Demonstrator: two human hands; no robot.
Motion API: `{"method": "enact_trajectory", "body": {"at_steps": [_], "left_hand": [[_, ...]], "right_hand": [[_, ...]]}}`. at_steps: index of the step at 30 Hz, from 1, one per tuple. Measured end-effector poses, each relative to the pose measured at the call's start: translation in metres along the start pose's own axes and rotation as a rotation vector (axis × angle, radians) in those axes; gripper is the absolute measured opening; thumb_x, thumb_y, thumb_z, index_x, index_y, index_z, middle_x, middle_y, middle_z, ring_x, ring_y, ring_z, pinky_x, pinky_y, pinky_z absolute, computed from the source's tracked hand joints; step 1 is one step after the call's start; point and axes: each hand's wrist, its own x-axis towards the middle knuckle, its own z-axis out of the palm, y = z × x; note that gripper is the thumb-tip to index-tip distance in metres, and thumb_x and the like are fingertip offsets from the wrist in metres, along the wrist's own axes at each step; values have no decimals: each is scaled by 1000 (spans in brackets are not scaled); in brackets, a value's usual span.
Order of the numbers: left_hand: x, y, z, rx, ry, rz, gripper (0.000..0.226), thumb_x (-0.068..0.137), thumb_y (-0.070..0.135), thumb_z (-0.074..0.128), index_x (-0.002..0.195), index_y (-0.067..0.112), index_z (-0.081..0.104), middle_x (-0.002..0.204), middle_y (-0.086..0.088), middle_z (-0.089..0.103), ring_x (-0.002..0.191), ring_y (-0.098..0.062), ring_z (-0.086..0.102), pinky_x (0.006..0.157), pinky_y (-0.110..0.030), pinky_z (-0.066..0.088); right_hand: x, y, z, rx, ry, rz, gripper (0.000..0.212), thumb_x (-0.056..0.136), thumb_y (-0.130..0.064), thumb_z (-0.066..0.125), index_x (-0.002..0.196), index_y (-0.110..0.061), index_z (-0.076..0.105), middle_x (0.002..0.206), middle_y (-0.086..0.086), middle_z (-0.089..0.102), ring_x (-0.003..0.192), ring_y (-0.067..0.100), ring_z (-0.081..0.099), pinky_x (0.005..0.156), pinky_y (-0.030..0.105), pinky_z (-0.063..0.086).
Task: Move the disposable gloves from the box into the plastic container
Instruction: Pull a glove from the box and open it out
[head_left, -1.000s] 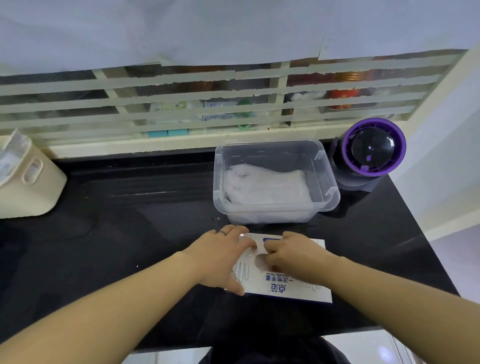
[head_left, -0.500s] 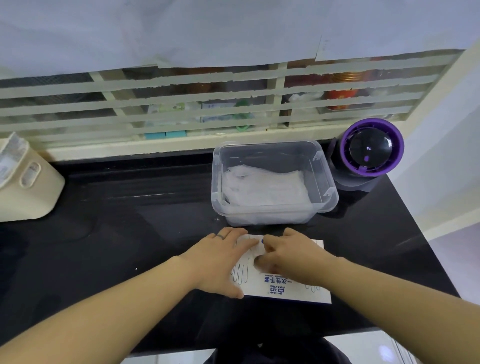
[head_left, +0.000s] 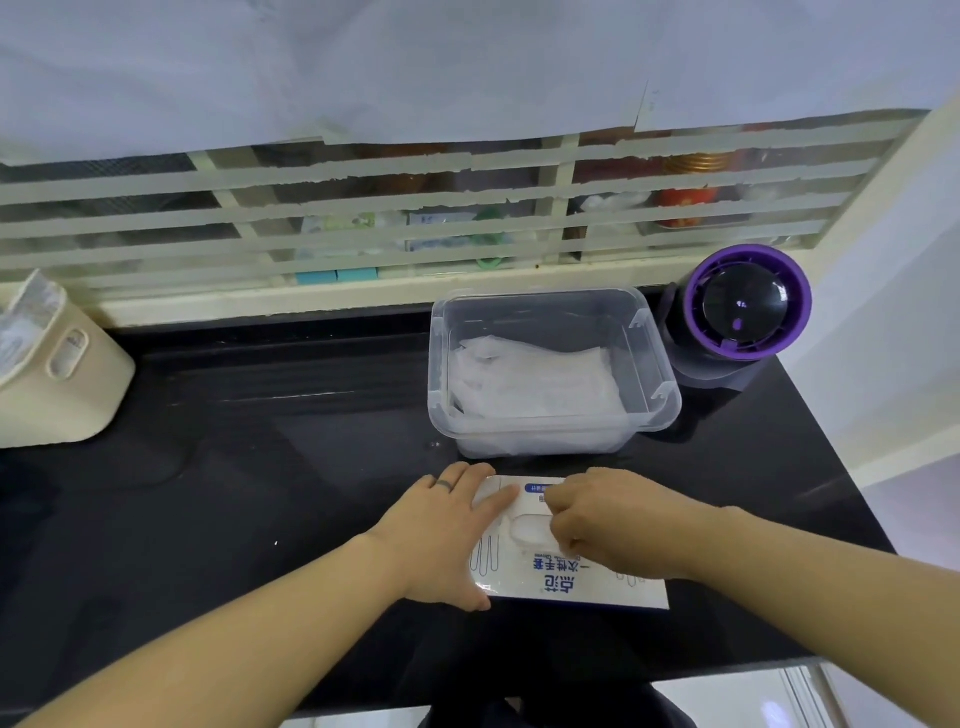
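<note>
A flat white glove box (head_left: 571, 584) with blue print lies on the black counter near its front edge. My left hand (head_left: 447, 530) lies flat on the box's left end, fingers spread, pressing it down. My right hand (head_left: 608, 519) sits over the oval opening in the box top, fingertips pinched at a bit of clear glove (head_left: 527, 531) showing in the slot. Just behind the box stands a clear plastic container (head_left: 655, 395) without a lid, with a pile of translucent gloves (head_left: 530, 384) inside.
A purple-rimmed round device (head_left: 745, 312) stands right of the container. A cream bin (head_left: 57, 374) sits at the far left. A taped lattice window runs along the back. The counter (head_left: 234, 467) ends just below the box and at the right.
My right hand has shifted slightly back from the slot with fingers pinched tighter, exposing the oval opening. My left hand stays pressed on the box.
</note>
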Motion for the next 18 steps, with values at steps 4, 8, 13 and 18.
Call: {"method": "enact_trajectory", "body": {"at_steps": [4, 8, 13, 18], "left_hand": [[-1, 0, 0, 7, -3, -18, 113, 74, 67, 64, 154, 27, -5, 160, -7, -2, 147, -29, 1, 120, -40, 15], [-2, -2, -2, 8, -19, -19, 113, 74, 67, 65, 154, 27, -5, 160, -8, -2, 147, -29, 1, 119, -40, 15], [-1, 0, -3, 22, -27, -23, 114, 74, 66, 66, 154, 26, -4, 160, -10, -1, 147, -30, 2, 119, -41, 18], [-2, 0, -3, 21, -37, -34, 114, 74, 66, 66, 154, 27, -4, 160, -10, -1, 147, -30, 2, 119, -42, 19]], "right_hand": [[1, 2, -21, 117, 64, 216, 20, 98, -26, 46, 101, -19, 64, 106, -6, 52, 88, 14, 50, 76, 28, 44], [2, -2, -10, 267, 176, 374, 22, 98, -34, 47, 116, -26, 58, 121, -11, 50, 94, 7, 50, 84, 24, 46], [4, -12, -3, 138, 103, 277, 40, 94, -40, 54, 133, -34, 52, 133, -13, 47, 118, 12, 44, 95, 26, 38], [10, -16, -6, 121, 247, 216, 19, 97, -29, 50, 103, -20, 66, 104, -6, 60, 99, 16, 50, 83, 27, 40]]}}
